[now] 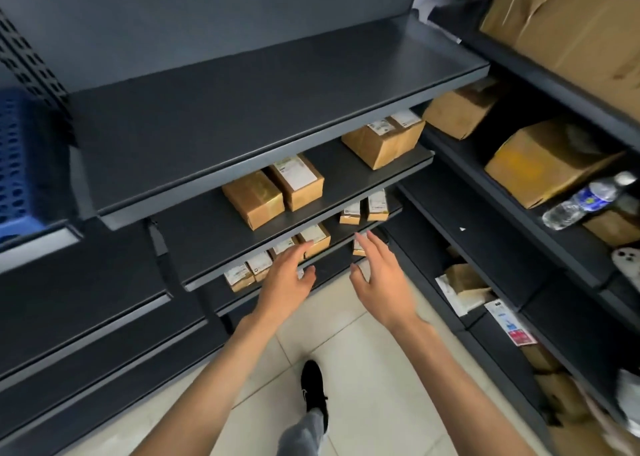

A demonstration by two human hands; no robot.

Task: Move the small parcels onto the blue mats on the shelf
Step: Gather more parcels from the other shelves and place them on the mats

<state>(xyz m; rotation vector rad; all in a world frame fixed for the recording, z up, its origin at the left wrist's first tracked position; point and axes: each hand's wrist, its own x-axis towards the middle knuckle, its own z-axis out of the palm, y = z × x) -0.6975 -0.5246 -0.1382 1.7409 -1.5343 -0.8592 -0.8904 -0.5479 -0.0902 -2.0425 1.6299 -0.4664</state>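
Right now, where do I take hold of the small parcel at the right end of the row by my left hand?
Probably across the near end of the small parcel, coming from the front and right. It lies label up; its right side is free, another parcel crowds its left, and the shelf above overhangs it.

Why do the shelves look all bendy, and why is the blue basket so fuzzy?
Head view: the wide-angle lens bows the straight edges of the top shelf; the blue basket sits at the far left edge, where the picture is blurred; the small parcels near the middle look sharper, though shaded by the shelf above them.
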